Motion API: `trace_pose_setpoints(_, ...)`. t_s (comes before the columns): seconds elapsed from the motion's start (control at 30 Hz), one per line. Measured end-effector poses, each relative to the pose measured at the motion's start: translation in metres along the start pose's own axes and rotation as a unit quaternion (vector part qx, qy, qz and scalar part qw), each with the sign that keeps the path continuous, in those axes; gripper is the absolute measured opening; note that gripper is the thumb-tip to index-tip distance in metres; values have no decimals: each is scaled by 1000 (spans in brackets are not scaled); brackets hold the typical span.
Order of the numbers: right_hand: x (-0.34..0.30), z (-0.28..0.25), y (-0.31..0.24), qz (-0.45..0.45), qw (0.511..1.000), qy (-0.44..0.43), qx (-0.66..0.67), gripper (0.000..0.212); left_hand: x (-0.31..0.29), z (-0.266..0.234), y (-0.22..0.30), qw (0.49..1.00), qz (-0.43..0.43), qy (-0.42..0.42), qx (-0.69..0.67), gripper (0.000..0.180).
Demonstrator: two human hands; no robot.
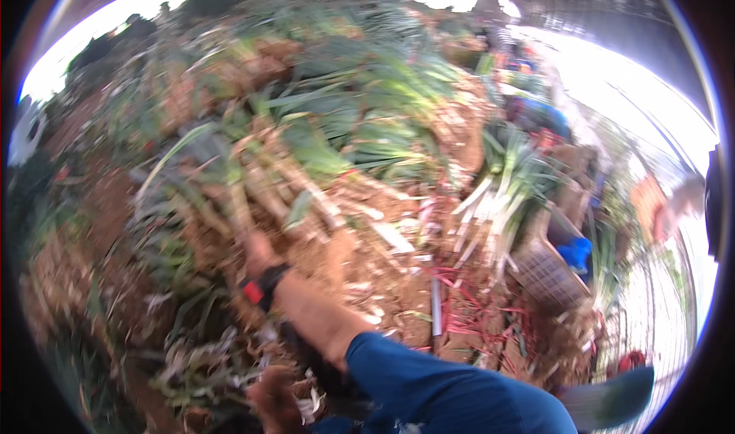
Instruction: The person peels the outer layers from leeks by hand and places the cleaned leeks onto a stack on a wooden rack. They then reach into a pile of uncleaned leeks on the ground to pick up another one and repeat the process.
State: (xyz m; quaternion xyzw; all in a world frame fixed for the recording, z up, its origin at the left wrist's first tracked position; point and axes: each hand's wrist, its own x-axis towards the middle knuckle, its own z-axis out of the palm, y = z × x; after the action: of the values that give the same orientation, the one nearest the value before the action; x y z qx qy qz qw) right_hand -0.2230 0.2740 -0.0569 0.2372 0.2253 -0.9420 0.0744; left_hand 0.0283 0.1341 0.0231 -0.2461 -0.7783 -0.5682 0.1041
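My right arm, in a blue sleeve with a dark and red band at the wrist, reaches leftward across the ground. At its end, my right hand [259, 253] is at the lower ends of some loose leeks [239, 197]; motion blur smears its fingers, so I cannot tell whether they grip a stalk. Low in the picture, my left hand [276, 405] is near some pale peeled leaves, blurred, with its fingers unclear. Leeks tied with red bands [325, 155] lie just beyond my right hand.
Large heaps of leeks [367, 74] spread behind. Cleaned leeks [498, 181] lie to the right beside a plastic crate [551, 273] with a blue item [574, 255]. Red ties [475, 319] and a pale strip [436, 308] lie on the soil. Another person's hand [675, 208] appears at the right.
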Motion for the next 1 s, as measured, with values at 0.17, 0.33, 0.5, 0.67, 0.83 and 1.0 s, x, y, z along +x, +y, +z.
trace_pose_setpoints(0.17, 16, -17, -25, -8, 987, 19, -157, 32, 5, -4, -5, 967, -215, 118, -70, 26)
trace_pose_setpoints(0.33, -71, 15, 16, 165, 973, -157, 23, 35, -61, -88, -148, 927, -146, -31, 343, 30)
trace_pose_setpoints(0.5, -172, -16, -13, 170, 958, -216, 86, 35, 44, -61, -99, 947, -88, -21, 310, 35)
trace_pose_setpoints(0.67, -238, -41, 2, 176, 975, -133, 36, 30, 119, -15, -89, 936, -342, -86, 3, 44)
trace_pose_setpoints(0.83, -263, -50, 43, 218, 962, -163, 8, 32, 135, -6, -89, 864, -407, 37, -294, 40)
trace_pose_setpoints(1.0, -287, -78, 15, 194, 959, -206, 37, 33, 156, 45, -48, 836, -397, 123, -359, 18)
